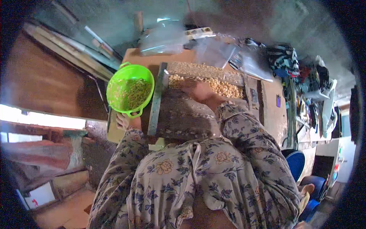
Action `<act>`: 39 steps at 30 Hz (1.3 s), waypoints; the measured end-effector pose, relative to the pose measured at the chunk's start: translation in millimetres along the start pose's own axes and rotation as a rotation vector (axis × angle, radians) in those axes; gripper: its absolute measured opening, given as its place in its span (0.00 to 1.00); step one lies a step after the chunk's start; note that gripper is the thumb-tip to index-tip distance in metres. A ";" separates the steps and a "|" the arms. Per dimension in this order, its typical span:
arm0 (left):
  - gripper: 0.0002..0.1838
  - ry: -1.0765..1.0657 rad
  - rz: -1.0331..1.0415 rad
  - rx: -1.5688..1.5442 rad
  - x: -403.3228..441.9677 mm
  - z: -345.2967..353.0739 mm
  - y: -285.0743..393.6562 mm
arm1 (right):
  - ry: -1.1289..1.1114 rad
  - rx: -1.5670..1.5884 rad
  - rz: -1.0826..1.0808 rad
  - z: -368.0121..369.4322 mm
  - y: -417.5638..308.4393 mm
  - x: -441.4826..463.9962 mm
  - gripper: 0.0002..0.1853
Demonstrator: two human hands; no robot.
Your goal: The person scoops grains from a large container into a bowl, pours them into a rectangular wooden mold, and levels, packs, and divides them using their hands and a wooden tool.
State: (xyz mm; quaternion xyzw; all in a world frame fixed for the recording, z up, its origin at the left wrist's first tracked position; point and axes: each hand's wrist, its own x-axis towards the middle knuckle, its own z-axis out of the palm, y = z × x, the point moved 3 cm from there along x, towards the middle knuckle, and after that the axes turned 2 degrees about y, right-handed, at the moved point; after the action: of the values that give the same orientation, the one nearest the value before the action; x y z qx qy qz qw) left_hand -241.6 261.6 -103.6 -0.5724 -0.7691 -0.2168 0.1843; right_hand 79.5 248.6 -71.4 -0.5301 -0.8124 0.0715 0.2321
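A bright green plastic basket (pixel 149 88) with loop handles is at the left, with a layer of small greenish-brown pieces inside. My left hand (pixel 129 121) is at its near handle, fingers curled against the rim. My right hand (pixel 201 91) reaches into a wooden trough (pixel 206 70), over pale kernels (pixel 227 88) that look like nuts or beans. Its fingers are shadowed and blurred, so their grip is unclear. A dark, worn sloping board (pixel 187 116) lies between the trough and my body.
Clear plastic bags (pixel 162 40) lie at the table's back, with more plastic sheeting (pixel 253 63) to the right. A wooden rail (pixel 157 101) edges the trough's left side. Clothes and bags (pixel 284 61) are heaped at the far right. A blue stool (pixel 294 164) stands at the lower right.
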 end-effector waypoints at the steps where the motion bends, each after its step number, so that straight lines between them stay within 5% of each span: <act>1: 0.27 -0.030 0.000 0.029 0.0 2.0 -2.2 | 0.032 -0.034 0.005 -4.1 2.8 -3.8 0.19; 3: 0.27 -0.014 0.012 0.026 0.0 6.4 -1.7 | -0.195 0.025 0.272 -15.9 20.5 -16.6 0.19; 7: 0.27 0.045 -0.003 0.040 -4.2 16.9 -6.3 | -0.077 0.032 0.259 -49.3 28.3 -44.2 0.17; 9: 0.27 0.076 0.016 0.054 -5.1 22.0 -9.3 | 0.055 -0.100 -0.030 -73.6 16.1 -51.2 0.17; 16: 0.28 0.135 0.041 0.078 -4.8 23.6 -9.0 | 0.069 -0.199 0.260 -53.7 5.8 -25.3 0.16; 18: 0.28 0.094 0.054 0.068 -5.0 22.9 -6.9 | 0.120 -0.411 0.122 -43.0 -2.6 -20.7 0.15; 23: 0.28 -0.095 -0.021 0.095 -0.7 21.1 -11.1 | 0.009 -0.435 0.274 -45.4 14.1 -40.1 0.15; 36: 0.31 0.014 0.002 0.197 -1.6 22.5 -10.4 | 0.233 -0.263 0.202 -86.4 56.0 -110.1 0.10; 37: 0.31 0.014 0.002 0.196 -1.0 23.0 -10.4 | 0.118 -0.213 0.333 -83.9 63.5 -114.5 0.18; 39: 0.31 -0.035 -0.008 0.198 0.0 26.3 -13.0 | 0.141 -0.256 0.308 -84.8 60.4 -111.9 0.18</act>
State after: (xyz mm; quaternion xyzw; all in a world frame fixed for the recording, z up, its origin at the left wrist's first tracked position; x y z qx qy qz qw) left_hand -255.0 272.6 -127.3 -0.5520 -0.7921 -0.1303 0.2256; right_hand 204.9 163.4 -52.2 -0.6767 -0.7062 -0.0350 0.2052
